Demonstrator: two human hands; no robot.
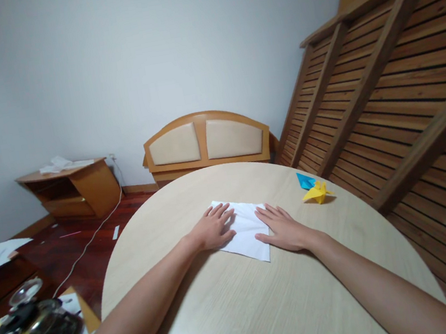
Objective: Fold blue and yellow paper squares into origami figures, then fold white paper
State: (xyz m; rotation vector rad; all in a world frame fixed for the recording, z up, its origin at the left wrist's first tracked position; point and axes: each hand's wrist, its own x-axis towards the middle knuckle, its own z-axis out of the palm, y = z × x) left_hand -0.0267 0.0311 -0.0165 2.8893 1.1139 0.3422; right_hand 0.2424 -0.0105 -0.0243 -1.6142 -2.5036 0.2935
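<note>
A white sheet of paper (246, 231) lies flat on the round pale wooden table (238, 307), near its middle. My left hand (214, 227) rests palm down on the sheet's left part, fingers spread. Flat on the right edge of the paper lies my right hand (281, 228), fingers pointing toward the far left. Neither hand grips anything. Further right on the table sit a yellow folded paper figure (316, 193) and a blue folded paper piece (304, 179) just behind it, both apart from my hands.
A slatted wooden bed frame (400, 103) leans along the right side. A padded headboard (207, 142) stands against the far wall. At the left are a wooden corner table (75, 189), a white cable (90, 240) on the floor, and glass dishes (36, 326) at lower left.
</note>
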